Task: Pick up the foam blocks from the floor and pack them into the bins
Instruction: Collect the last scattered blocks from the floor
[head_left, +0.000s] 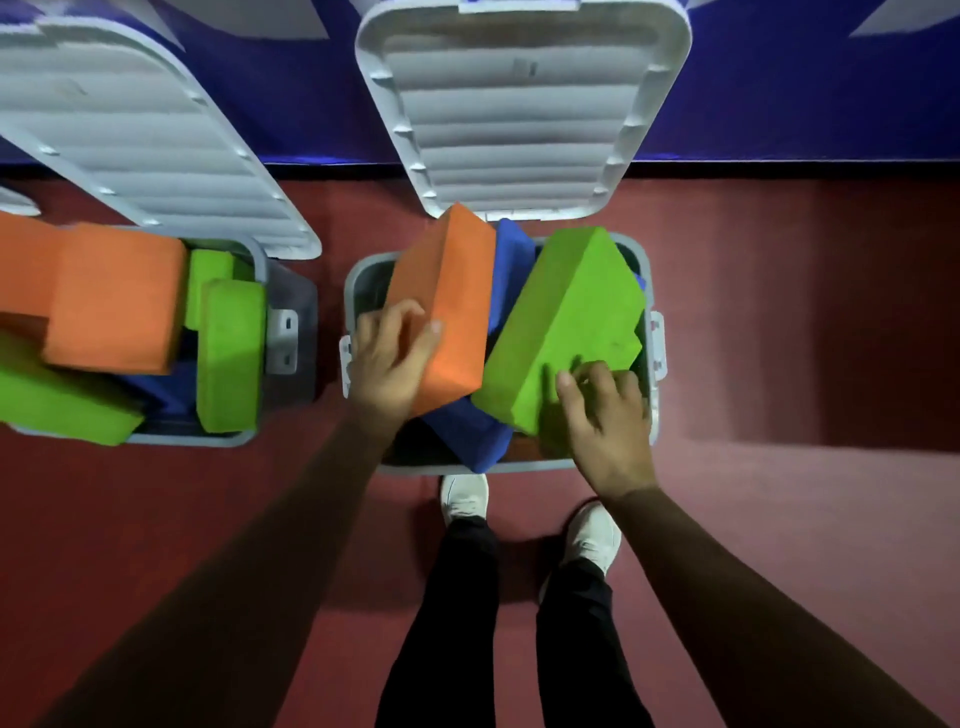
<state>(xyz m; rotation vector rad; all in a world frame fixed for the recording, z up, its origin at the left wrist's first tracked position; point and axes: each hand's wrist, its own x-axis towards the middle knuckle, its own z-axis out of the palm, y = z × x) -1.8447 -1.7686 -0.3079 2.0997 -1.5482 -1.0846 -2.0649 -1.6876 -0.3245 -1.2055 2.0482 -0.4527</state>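
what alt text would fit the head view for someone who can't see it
Seen from above, a person's left hand grips an orange block and the right hand grips a green block, both tilted atop blue blocks in an open grey bin on a red floor. A second bin at the left holds more blocks.

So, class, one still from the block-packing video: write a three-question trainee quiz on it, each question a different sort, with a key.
1. Multiple choice: which block does the left hand grip? A orange, B green, C blue.
2. True or false: the right hand touches the green block in the bin at the person's feet.
3. Fill in: under the two top blocks in that bin lies a ____ block.

Key: 1 A, the orange block; 2 true; 3 blue, the blue block.
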